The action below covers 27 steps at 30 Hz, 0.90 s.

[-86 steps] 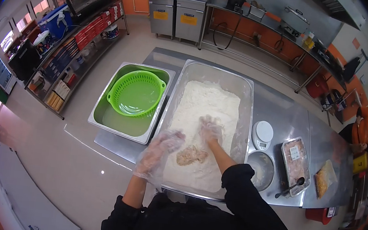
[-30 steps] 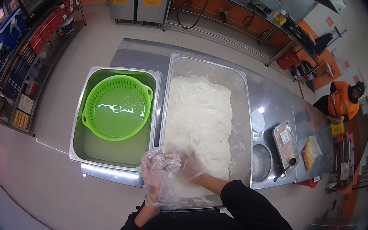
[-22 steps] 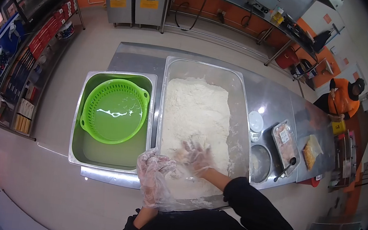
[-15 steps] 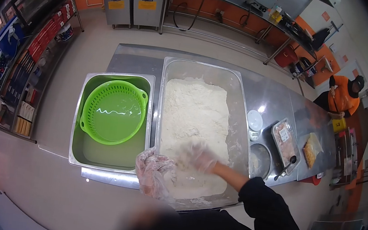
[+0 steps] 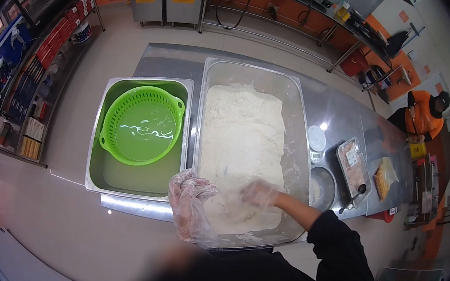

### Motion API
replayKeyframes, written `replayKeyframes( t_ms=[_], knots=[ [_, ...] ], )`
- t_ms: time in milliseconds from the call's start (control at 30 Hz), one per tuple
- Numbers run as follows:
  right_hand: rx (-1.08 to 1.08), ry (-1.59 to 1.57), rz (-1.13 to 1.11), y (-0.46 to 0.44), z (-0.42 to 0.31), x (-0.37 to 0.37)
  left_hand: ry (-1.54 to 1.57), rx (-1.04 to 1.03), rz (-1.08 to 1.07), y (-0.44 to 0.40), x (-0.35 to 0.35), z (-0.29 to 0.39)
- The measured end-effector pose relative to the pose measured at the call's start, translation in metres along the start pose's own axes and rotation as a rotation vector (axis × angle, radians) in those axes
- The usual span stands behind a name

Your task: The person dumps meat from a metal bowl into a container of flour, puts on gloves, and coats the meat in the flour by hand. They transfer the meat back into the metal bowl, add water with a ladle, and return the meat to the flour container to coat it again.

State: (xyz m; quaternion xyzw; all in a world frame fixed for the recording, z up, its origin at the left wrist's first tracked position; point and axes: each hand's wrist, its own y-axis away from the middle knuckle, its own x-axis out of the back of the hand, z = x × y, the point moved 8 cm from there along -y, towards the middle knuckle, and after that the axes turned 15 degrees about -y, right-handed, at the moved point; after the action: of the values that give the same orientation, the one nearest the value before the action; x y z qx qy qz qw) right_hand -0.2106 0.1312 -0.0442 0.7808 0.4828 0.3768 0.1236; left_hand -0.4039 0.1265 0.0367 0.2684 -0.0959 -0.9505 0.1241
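A large steel pan (image 5: 297, 149) holds a broad bed of white flour (image 5: 245, 137). My right hand (image 5: 259, 193), in a clear plastic glove, reaches into the flour near the pan's front. Its fingers are blurred and partly down in the flour, so their closing is unclear. My left hand (image 5: 191, 192), in a loose, flour-dusted plastic glove, is over the pan's front left corner. Its fingers are loosely bent and somewhat apart, with nothing visible in them. Left of it, a green colander (image 5: 106, 146) sits in a second steel pan (image 5: 91, 172) with cloudy liquid.
Right of the flour stand a white scale (image 5: 316, 141), a round bowl (image 5: 333, 194), a wrapped meat tray (image 5: 351, 160) with a black spoon (image 5: 361, 189), and a bag of yellowish food (image 5: 384, 181). Another person (image 5: 425, 116) in orange stands at the far right. Shelving (image 5: 43, 81) is left.
The view has shifted, so the table sits slightly higher in it. My right hand has moved a little right, toward the pan's right side. My left hand stays near the corner.
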Motion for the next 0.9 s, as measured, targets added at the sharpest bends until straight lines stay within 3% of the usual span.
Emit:
replayKeyframes(
  t_ms=[67,167,267,333,400,467,567,667,767,900],
  knots=[
    [-0.182,0.170,0.361,0.022,0.034,0.032,0.026,0.005,-0.002,0.001,-0.001,0.001],
    [-0.540,0.321,0.389,0.032,0.054,0.022,0.002,-0.004,-0.018,0.002,-0.003,0.002],
    [-0.231,0.662,0.433,0.002,0.036,-0.025,0.008,-0.023,-0.028,0.000,-0.005,0.005],
    [-0.110,0.284,0.308,-0.012,0.013,-0.034,0.006,-0.023,-0.028,0.004,-0.004,0.005],
    [0.210,-0.173,0.358,-0.011,-0.022,-0.036,-0.001,-0.036,-0.016,0.004,-0.004,0.006],
    [-0.129,-0.102,-0.026,-0.004,-0.077,-0.031,-0.039,-0.021,-0.004,0.006,-0.005,0.007],
    [0.029,0.438,0.317,-0.016,-0.077,-0.069,-0.032,-0.033,0.007,0.005,-0.002,0.006],
    [0.067,0.505,0.216,-0.039,-0.069,-0.067,-0.015,-0.031,0.008,0.005,0.001,0.003],
    [0.032,0.674,0.486,-0.058,-0.034,-0.048,-0.034,-0.034,0.029,0.008,0.005,0.007],
    [-0.224,0.316,0.588,-0.059,-0.037,0.017,0.005,-0.049,0.011,0.006,0.010,0.003]
  ],
)
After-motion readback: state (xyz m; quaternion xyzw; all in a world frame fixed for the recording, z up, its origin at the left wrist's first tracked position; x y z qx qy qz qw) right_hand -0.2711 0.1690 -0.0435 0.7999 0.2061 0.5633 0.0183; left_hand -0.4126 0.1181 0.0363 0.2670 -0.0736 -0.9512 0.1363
